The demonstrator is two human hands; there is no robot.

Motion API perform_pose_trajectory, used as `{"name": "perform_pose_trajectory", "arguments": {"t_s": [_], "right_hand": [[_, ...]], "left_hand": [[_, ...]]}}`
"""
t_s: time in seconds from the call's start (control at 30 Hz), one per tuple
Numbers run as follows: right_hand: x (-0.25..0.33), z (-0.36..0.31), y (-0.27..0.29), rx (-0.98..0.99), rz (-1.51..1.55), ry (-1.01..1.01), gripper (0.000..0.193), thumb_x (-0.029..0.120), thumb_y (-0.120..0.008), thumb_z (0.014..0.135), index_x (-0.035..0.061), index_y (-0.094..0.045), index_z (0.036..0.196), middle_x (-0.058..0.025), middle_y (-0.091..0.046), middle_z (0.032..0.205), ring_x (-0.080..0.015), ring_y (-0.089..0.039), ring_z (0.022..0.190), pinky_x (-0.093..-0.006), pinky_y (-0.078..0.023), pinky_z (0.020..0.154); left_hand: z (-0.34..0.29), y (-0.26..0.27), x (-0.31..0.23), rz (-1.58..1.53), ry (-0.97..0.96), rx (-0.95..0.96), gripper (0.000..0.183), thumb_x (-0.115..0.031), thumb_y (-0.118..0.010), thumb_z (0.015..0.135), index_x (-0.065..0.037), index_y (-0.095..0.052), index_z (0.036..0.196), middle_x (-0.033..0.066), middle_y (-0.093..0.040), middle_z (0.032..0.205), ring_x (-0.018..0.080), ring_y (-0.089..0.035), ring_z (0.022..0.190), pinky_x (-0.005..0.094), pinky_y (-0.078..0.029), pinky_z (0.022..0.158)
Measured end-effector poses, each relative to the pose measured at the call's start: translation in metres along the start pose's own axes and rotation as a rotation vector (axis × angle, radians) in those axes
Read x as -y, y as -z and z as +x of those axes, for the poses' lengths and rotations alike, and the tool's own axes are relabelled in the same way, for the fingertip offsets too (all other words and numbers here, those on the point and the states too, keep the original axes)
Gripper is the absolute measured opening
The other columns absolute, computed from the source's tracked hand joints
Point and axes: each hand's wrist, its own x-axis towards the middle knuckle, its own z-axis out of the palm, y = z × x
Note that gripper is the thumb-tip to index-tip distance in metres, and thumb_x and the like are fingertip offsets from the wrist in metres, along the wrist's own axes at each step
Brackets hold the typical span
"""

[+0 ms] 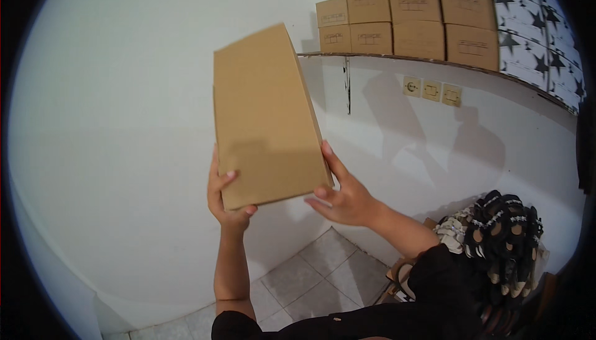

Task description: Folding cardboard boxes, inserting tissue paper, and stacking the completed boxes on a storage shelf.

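A plain brown cardboard box (267,110) is held up in front of me, tilted, with its long side running away from my arms. My left hand (226,191) grips its near left corner, thumb on the broad face and fingers around the side and lower edge. At the near right corner, my right hand (344,194) supports the box along its right side and bottom edge. Part of the right hand's fingers is hidden behind the box.
On a wall shelf (403,59) at the upper right stand stacked brown boxes (416,5) and white boxes with black stars (524,48). Below are a socket and switches (431,90). Several black and pale shoes (503,234) are piled at the lower right, above a tiled floor (323,272).
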Motion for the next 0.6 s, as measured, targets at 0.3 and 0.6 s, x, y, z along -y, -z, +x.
{"name": "perform_pose_trajectory", "arguments": {"t_s": [0.3,0.6], "right_hand": [[-0.178,0.086,-0.016,0.005,-0.722,0.139,0.075,0.013,-0.078,0.065,0.0263,-0.04,0.129,-0.0191,-0.033,0.141,-0.0281,-0.041,0.126,-0.0611,-0.033,0.094],[-0.27,0.175,0.041,0.001,-1.136,0.23,0.084,0.016,-0.077,0.065,0.0136,-0.03,0.135,-0.0129,-0.039,0.138,-0.0301,-0.034,0.13,-0.0609,-0.029,0.097]], "left_hand": [[0.106,-0.002,0.22,-0.114,-0.035,0.068,0.088,-0.059,-0.069,0.068,-0.009,-0.033,0.131,0.0176,-0.03,0.136,0.0309,-0.033,0.127,0.044,-0.031,0.101],[0.197,-0.11,0.338,-0.405,0.095,-0.2,0.091,-0.035,-0.076,0.072,-0.011,-0.02,0.139,0.0151,-0.034,0.134,0.0291,-0.039,0.122,0.0433,-0.035,0.1]]}}
